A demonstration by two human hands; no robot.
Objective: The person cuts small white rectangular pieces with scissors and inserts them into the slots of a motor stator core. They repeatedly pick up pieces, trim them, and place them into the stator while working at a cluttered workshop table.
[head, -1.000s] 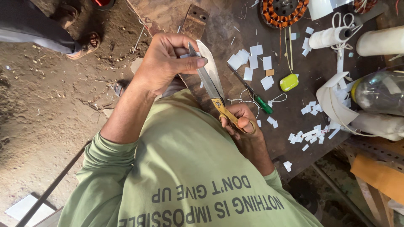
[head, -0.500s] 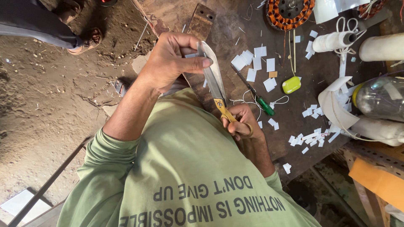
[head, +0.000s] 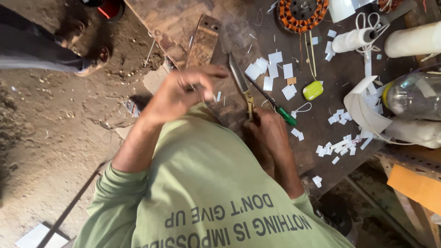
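Head view: scissors held at the workbench edge

Head camera looks down on a dark workbench. Right hand is closed around the yellow handles of the scissors; the blades project away from the hand, over the bench. Left hand is blurred, just left of the scissors, fingers curled; whether it grips anything cannot be told. A green-handled screwdriver lies just right of the scissors. White paper pieces lie beyond the scissors' tip, a yellow-green oval object further right.
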